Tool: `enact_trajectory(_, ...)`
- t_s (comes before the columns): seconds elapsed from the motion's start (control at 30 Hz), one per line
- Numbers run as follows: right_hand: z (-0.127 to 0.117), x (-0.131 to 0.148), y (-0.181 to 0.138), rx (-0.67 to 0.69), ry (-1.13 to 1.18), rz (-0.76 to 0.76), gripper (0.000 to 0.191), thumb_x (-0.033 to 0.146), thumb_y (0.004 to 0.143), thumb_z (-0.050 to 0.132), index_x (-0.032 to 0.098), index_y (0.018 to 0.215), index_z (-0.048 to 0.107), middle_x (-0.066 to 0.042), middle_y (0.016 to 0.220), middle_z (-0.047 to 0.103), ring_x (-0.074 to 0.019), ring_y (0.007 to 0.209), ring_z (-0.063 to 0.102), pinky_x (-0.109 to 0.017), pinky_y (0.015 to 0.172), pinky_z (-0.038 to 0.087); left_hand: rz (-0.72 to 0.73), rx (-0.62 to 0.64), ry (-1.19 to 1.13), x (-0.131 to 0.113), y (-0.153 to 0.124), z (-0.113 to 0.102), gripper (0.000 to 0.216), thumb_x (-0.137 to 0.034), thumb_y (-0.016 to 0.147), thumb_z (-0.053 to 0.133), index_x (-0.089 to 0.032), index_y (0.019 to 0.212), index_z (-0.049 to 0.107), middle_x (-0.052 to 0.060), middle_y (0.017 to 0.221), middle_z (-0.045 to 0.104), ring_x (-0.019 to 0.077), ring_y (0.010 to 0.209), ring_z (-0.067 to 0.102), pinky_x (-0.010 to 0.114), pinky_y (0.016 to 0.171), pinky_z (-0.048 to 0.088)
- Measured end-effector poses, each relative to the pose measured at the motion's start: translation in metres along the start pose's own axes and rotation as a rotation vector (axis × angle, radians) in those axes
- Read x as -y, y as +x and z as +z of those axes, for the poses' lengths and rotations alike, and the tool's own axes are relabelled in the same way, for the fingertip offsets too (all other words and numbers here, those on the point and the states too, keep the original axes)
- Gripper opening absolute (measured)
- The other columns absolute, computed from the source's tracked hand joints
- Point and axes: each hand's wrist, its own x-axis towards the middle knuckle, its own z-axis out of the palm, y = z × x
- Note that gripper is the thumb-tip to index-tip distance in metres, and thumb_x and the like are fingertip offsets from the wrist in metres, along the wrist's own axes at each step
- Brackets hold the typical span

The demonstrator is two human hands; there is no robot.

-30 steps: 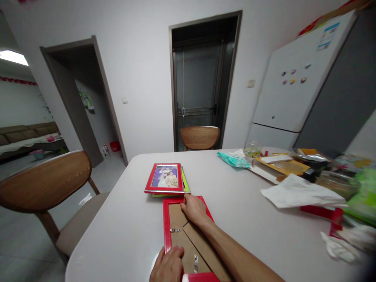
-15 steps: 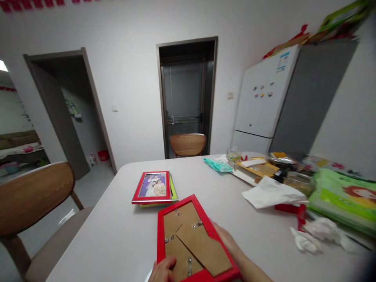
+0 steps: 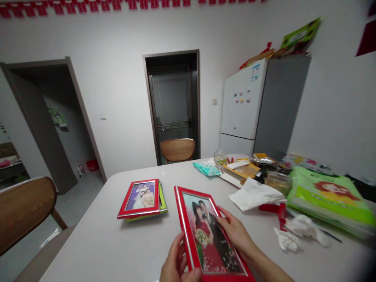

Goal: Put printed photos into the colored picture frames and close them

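A red picture frame with a silver inner edge is tilted up above the near part of the table, its photo of a couple facing me. My left hand grips its lower left side, thumb on the front. On the right edge, my right hand is closed with its thumb over the border and fingers behind. To the left lies another red picture frame, photo up, on top of a yellow-green frame.
Clutter fills the table's right side: a white tissue, crumpled tissues, a green plastic package, a glass jar and a teal packet. Wooden chairs stand at the far end and left.
The held frame has been turned over, from its brown backing with the stand to its photo side. Both hands still hold it. The camera view has shifted right.
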Motion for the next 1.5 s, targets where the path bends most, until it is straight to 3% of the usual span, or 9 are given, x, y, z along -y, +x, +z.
enact_trajectory(0.13, -0.026, -0.011, 0.043, -0.099, -0.761, -0.162, 0.04, 0.027, 0.074, 0.043, 0.012, 0.11, 0.051, -0.007, 0.085, 0.066, -0.0196, 0.077, 0.061, -0.025, 0.065, 0.045, -0.094, -0.03, 0.051, 0.019, 0.028, -0.003, 0.055, -0.019, 0.053, 0.066, -0.013, 0.105, 0.049, 0.016, 0.113, 0.054, 0.0268, 0.093, 0.057, 0.032, 0.077, 0.047)
enact_trajectory(0.2, -0.029, -0.015, 0.057, -0.125, -0.937, -0.197, 0.037, 0.022, 0.074, 0.042, 0.01, 0.107, 0.053, -0.011, 0.098, 0.063, -0.0207, 0.088, 0.058, -0.026, 0.073, 0.042, -0.094, -0.047, 0.205, 0.027, 0.04, -0.004, 0.051, -0.014, 0.057, 0.057, -0.011, 0.107, 0.048, 0.014, 0.11, 0.056, 0.0237, 0.094, 0.057, 0.029, 0.077, 0.047)
enact_trajectory(0.43, -0.018, -0.015, 0.073, -0.127, -1.104, -0.246, 0.035, 0.016, 0.074, 0.039, 0.007, 0.105, 0.053, -0.016, 0.097, 0.061, -0.0228, 0.09, 0.057, -0.027, 0.076, 0.038, -0.007, -0.115, 0.603, 0.035, 0.062, -0.012, 0.046, -0.004, 0.057, 0.045, -0.009, 0.101, 0.055, 0.009, 0.1, 0.063, 0.0183, 0.092, 0.058, 0.024, 0.08, 0.045)
enact_trajectory(0.63, -0.005, -0.009, 0.065, -0.137, -1.214, -0.292, 0.03, 0.018, 0.074, 0.041, 0.01, 0.098, 0.057, -0.017, 0.086, 0.062, -0.027, 0.086, 0.056, -0.035, 0.075, 0.037, 0.063, -0.324, 0.813, 0.009, 0.057, -0.073, 0.048, -0.013, 0.058, 0.053, -0.01, 0.106, 0.052, 0.011, 0.111, 0.057, 0.0223, 0.103, 0.05, 0.032, 0.09, 0.037)
enact_trajectory(0.77, 0.054, 0.008, 0.048, -0.052, -1.026, -0.489, 0.035, 0.025, 0.077, 0.04, 0.011, 0.106, 0.053, -0.014, 0.106, 0.056, -0.0219, 0.099, 0.049, -0.031, 0.087, 0.031, 0.206, -0.539, 0.929, -0.033, 0.066, -0.129, 0.046, -0.018, 0.066, 0.048, -0.012, 0.111, 0.046, 0.01, 0.12, 0.047, 0.0218, 0.115, 0.037, 0.036, 0.099, 0.024)
enact_trajectory(0.87, 0.119, 0.021, 0.038, 0.159, -0.785, -0.437, 0.038, 0.03, 0.077, 0.041, 0.01, 0.107, 0.053, -0.011, 0.101, 0.059, -0.0182, 0.09, 0.054, -0.025, 0.08, 0.037, 0.245, -0.663, 0.979, -0.058, 0.078, -0.157, 0.046, -0.019, 0.066, 0.048, -0.013, 0.111, 0.044, 0.012, 0.125, 0.041, 0.0237, 0.121, 0.029, 0.038, 0.101, 0.019)
enact_trajectory(1.03, 0.185, 0.031, 0.041, 0.152, -0.7, -0.305, 0.034, 0.033, 0.073, 0.047, 0.011, 0.097, 0.057, -0.013, 0.094, 0.062, -0.022, 0.089, 0.056, -0.027, 0.074, 0.04, 0.153, -0.668, 0.974, -0.073, 0.089, -0.172, 0.04, -0.022, 0.063, 0.054, -0.009, 0.1, 0.053, 0.015, 0.1, 0.06, 0.027, 0.098, 0.053, 0.038, 0.086, 0.038)
enact_trajectory(1.3, 0.182, 0.03, 0.021, 0.219, -0.415, -0.071, 0.033, 0.026, 0.072, 0.037, 0.008, 0.093, 0.056, -0.009, 0.071, 0.065, -0.0172, 0.06, 0.06, -0.023, 0.047, 0.045, 0.158, -0.543, 0.828, -0.071, 0.032, -0.152, 0.042, -0.039, 0.067, 0.051, -0.01, 0.097, 0.054, 0.012, 0.095, 0.062, 0.022, 0.082, 0.059, 0.033, 0.075, 0.045)
enact_trajectory(1.5, 0.146, 0.055, -0.06, 0.27, -0.1, -0.244, 0.048, 0.026, 0.067, 0.045, 0.013, 0.114, 0.045, -0.007, 0.099, 0.061, -0.0195, 0.084, 0.059, -0.029, 0.071, 0.048, 0.085, -0.294, 0.466, -0.077, -0.017, -0.105, 0.05, -0.043, 0.065, 0.058, -0.014, 0.105, 0.052, 0.011, 0.109, 0.058, 0.0221, 0.1, 0.053, 0.032, 0.086, 0.043)
